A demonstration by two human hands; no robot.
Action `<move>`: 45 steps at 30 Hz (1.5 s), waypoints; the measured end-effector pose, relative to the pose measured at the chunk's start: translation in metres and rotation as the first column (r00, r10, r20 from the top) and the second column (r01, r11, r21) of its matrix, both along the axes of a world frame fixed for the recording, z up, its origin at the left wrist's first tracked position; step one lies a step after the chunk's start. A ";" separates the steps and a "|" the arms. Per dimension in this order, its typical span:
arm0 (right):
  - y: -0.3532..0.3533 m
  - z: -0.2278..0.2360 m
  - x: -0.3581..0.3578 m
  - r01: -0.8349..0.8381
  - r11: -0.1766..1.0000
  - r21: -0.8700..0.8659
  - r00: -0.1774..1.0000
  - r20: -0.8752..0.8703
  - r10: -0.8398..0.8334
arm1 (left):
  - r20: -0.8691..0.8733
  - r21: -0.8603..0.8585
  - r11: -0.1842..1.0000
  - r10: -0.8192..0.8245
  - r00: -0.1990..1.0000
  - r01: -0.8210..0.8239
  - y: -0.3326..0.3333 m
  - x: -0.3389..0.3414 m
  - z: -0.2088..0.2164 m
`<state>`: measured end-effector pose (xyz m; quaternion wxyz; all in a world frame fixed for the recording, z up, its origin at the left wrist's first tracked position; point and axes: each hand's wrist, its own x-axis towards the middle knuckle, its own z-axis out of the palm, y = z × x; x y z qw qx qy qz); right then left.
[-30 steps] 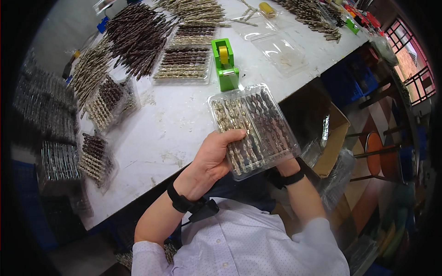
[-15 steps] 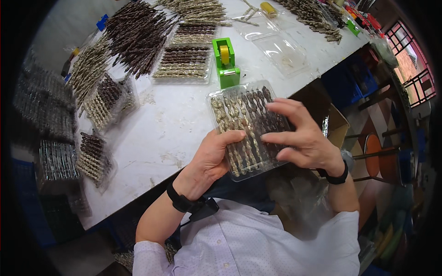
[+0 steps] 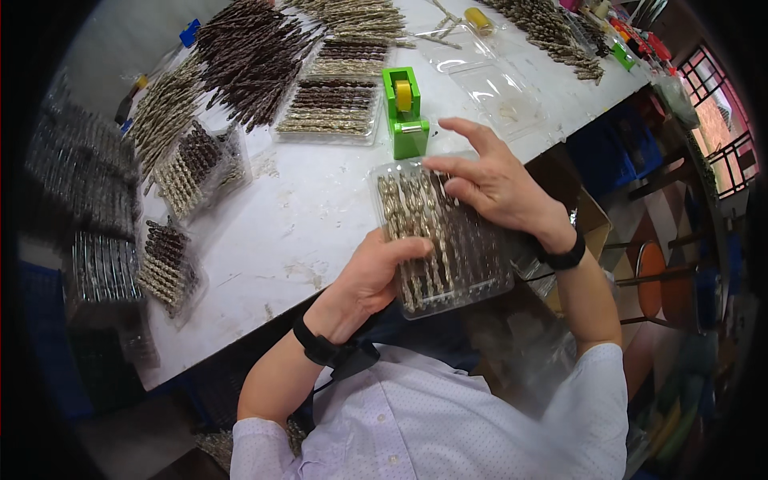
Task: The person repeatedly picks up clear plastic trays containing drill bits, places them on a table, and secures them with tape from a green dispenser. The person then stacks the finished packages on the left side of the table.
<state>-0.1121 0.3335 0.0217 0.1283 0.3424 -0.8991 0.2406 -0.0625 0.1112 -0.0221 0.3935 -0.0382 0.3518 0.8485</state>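
The person is holding a clear plastic clamshell tray [image 3: 448, 240] filled with rows of twisted sticks, pale ones on its left half and dark ones on its right, out over the near edge of the white surface [image 3: 320, 208], just in front of their chest; the left hand [image 3: 372, 276] is gripping the tray's near left side, thumb lying across the top of the lid and fingers curled out of sight beneath it, so it is clamped on the tray; the right hand [image 3: 496, 180] is lying on the far right part of the lid with its fingers spread apart and flat, pressing on the tray rather than closing around it; both wrists are wearing dark bands; just beyond the tray a green tape dispenser [image 3: 406, 112] with a yellow roll is standing upright on the surface; to the right of the dispenser an empty clear tray [image 3: 488, 80] is lying open; behind the dispenser a filled tray of dark and pale sticks [image 3: 332, 104] is sitting flat, and further left loose heaps of dark sticks [image 3: 248, 56] and pale sticks [image 3: 164, 108] are spreading across the surface; along the left edge several closed packs [image 3: 172, 264] are lying near one another; an orange stool [image 3: 652, 280] is standing on the floor to the right
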 end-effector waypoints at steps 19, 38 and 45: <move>-0.034 -0.006 -0.043 0.633 0.713 -0.302 0.342 0.935 0.092 | -0.327 -0.303 0.953 -0.127 0.937 0.024 -0.027 0.053 -0.031; -0.044 -0.006 -0.044 0.617 0.746 -0.250 0.435 0.898 -0.059 | -0.450 -0.430 0.901 -0.160 0.879 -0.057 -0.021 0.039 -0.036; -0.040 -0.039 -0.036 0.494 0.862 -0.118 0.402 0.910 -0.105 | -0.445 -0.431 0.902 -0.197 0.874 -0.016 -0.019 0.038 -0.050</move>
